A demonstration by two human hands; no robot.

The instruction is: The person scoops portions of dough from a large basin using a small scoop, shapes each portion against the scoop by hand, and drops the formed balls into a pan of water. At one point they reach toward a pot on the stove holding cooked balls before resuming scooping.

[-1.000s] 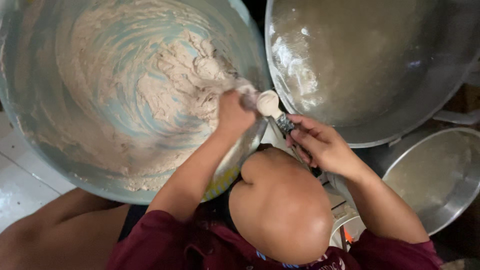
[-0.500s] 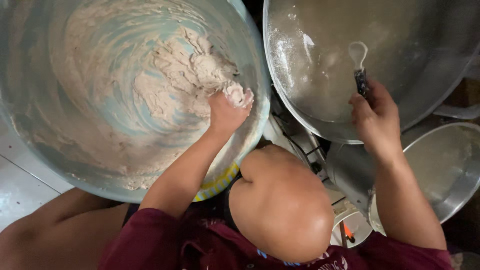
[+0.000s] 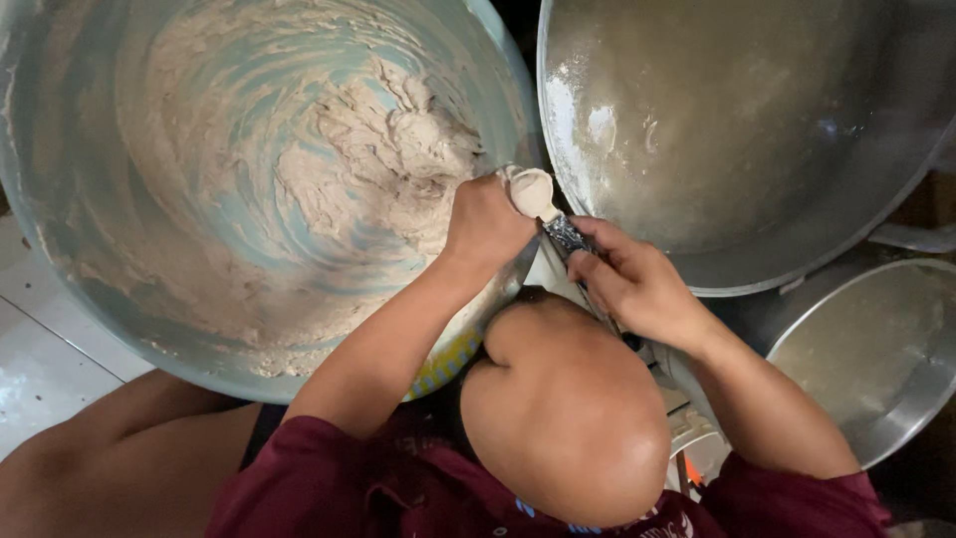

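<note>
A big light-blue basin (image 3: 60,269) holds a mass of pale, sticky dough (image 3: 398,149) smeared up its walls. My left hand (image 3: 488,224) is closed at the basin's right rim, with dough squeezed out of the fist against a spoon (image 3: 533,192). A rounded lump of dough sits on that spoon. My right hand (image 3: 637,284) grips the spoon's dark metal handle just right of the left hand, between the basin and a large metal pan (image 3: 747,130).
The wide metal pan at upper right has a wet, floury patch on its left wall. A smaller steel bowl (image 3: 876,359) sits at lower right. My bent knee (image 3: 568,408) fills the lower middle. Pale tiled floor (image 3: 40,369) shows at left.
My right hand has come back from over the metal pan to the basin's rim, and the spoon now carries a dough lump. My left hand has left the dough mass and closed against the spoon.
</note>
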